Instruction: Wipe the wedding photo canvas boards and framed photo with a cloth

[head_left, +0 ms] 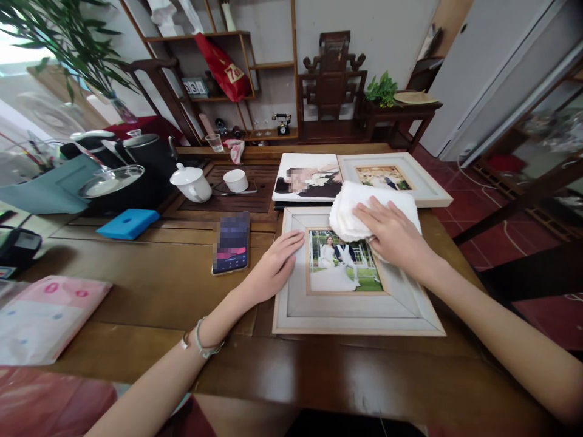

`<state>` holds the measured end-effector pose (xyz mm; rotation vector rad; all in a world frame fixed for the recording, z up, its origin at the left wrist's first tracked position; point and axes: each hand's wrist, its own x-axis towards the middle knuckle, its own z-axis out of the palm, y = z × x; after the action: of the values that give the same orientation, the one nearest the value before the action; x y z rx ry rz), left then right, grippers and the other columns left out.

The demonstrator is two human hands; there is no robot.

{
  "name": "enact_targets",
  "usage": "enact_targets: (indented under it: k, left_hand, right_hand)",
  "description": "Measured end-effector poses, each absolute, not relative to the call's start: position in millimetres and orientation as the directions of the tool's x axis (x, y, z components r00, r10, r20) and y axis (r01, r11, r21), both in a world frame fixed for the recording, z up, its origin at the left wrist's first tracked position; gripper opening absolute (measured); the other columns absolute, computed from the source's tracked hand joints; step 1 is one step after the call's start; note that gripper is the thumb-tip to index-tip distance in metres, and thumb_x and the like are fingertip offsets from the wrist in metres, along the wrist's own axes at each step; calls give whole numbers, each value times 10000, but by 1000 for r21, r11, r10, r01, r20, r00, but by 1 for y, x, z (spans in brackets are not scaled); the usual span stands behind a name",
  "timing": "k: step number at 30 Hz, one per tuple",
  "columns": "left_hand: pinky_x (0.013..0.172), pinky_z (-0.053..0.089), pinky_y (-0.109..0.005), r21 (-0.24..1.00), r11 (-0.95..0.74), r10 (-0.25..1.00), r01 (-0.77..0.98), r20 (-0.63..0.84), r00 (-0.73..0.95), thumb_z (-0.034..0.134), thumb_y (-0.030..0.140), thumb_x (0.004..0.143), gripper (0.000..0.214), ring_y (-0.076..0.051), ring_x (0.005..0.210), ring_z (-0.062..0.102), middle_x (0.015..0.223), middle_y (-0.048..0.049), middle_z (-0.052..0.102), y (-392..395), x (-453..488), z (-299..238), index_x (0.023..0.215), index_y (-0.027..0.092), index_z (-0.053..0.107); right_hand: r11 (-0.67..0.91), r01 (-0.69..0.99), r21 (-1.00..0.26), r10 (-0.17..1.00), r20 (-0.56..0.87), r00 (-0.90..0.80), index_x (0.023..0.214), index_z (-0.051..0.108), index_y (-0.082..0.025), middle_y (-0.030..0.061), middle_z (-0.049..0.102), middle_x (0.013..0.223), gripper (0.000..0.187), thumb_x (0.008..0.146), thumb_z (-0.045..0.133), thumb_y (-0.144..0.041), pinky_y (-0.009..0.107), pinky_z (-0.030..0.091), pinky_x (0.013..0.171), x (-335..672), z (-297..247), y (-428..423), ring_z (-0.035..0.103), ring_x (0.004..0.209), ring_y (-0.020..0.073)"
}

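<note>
The picture frame [350, 308] lies flat on the bench [319, 370], between the two hands and partly under them. Its border is pale and wide, and inside there is a photo [344, 267] of two people on grass, one in a long white dress.

The left hand [276, 267] holds nothing; it rests flat on the left border of the frame, with the fingers straight and close together. On this wrist there are bracelets [207, 341]. The right hand [392, 233] holds a folded white cloth [357, 203] under its fingers, and the cloth covers the upper right part of the frame and a corner of the photo.

Just beyond the right hand is a second frame [432, 185], and at its left side a white photo panel [288, 165]. Near the left hand, on its left, lies a phone [231, 246]. Farther beyond this hand are a small white cup [235, 181] and a lidded white cup [191, 184]; well apart to its left are a blue box [127, 224] and a pink packet [54, 318].
</note>
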<state>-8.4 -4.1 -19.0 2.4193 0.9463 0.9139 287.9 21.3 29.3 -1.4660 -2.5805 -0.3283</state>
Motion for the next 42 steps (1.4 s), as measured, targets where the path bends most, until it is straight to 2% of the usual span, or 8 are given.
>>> enact_targets:
  k: [7, 12, 15, 20, 28, 33, 38, 42]
  left_hand:
    - [1164, 316, -567, 563, -690, 714, 456, 424, 557, 374, 138, 995, 438, -258, 1416, 369, 1466, -140, 487, -4, -7, -18, 1414, 177, 490]
    - [1170, 305, -565, 576, -688, 714, 442, 424, 557, 380, 132, 985, 462, -263, 1419, 368, 1480, -113, 479, -5, -7, -18, 1429, 218, 477]
    - [1173, 304, -557, 570, -691, 710, 446, 417, 567, 381, 127, 983, 465, -259, 1421, 365, 1483, -118, 474, -5, -8, -18, 1430, 210, 475]
    - [1168, 310, -561, 556, -686, 716, 469, 401, 572, 376, 135, 994, 438, -255, 1422, 362, 1474, -140, 478, -6, -7, -16, 1416, 178, 486]
    - [1158, 319, -581, 559, -698, 703, 447, 417, 576, 370, 142, 1003, 441, -257, 1420, 367, 1477, -131, 477, -5, -8, -15, 1426, 207, 475]
    - [1161, 323, -566, 578, -692, 709, 432, 431, 559, 379, 147, 998, 443, -259, 1410, 385, 1471, -109, 491, -5, -7, -16, 1419, 227, 489]
    - [1170, 305, -567, 578, -682, 718, 448, 413, 561, 368, 142, 994, 454, -264, 1421, 365, 1483, -110, 475, -7, -6, -15, 1427, 219, 480]
    - [1171, 300, -569, 567, -689, 711, 451, 406, 574, 365, 127, 990, 461, -263, 1425, 356, 1487, -126, 466, -7, -7, -15, 1433, 202, 469]
  right_hand:
    - [506, 816, 278, 848, 13, -530, 1060, 653, -71, 195, 696, 1103, 436, 709, 415, 32, 414, 513, 812, 274, 51, -30, 656, 960, 306]
    - [684, 719, 125, 728, -48, -684, 1110, 655, -113, 136, 746, 941, 583, 570, 476, 14, 315, 506, 558, 279, 67, -124, 675, 692, 229]
    - [734, 679, 8, 678, -62, -732, 1126, 652, -159, 113, 750, 1009, 618, 545, 497, -15, 317, 510, 552, 282, 77, -139, 692, 714, 231]
    - [518, 855, 12, 842, -184, -507, 1075, 681, -203, 68, 756, 941, 503, 651, 490, -12, 373, 538, 631, 272, 80, -80, 707, 729, 257]
    - [461, 877, 134, 824, 302, -479, 1288, 568, -79, 167, 572, 1390, 531, 776, 443, -12, 539, 399, 1066, 292, 35, 20, 432, 1358, 356]
    - [490, 854, 175, 852, 111, -512, 1112, 649, -54, 229, 656, 1216, 464, 720, 417, 30, 474, 526, 855, 277, 44, -16, 598, 1141, 365]
    - [672, 734, 96, 740, -59, -670, 954, 682, -157, 133, 734, 927, 471, 546, 494, -16, 353, 484, 522, 270, 70, -109, 664, 693, 254]
    - [740, 672, -28, 672, -9, -740, 946, 667, -200, 72, 729, 834, 459, 520, 545, -81, 346, 475, 557, 269, 79, -133, 645, 680, 238]
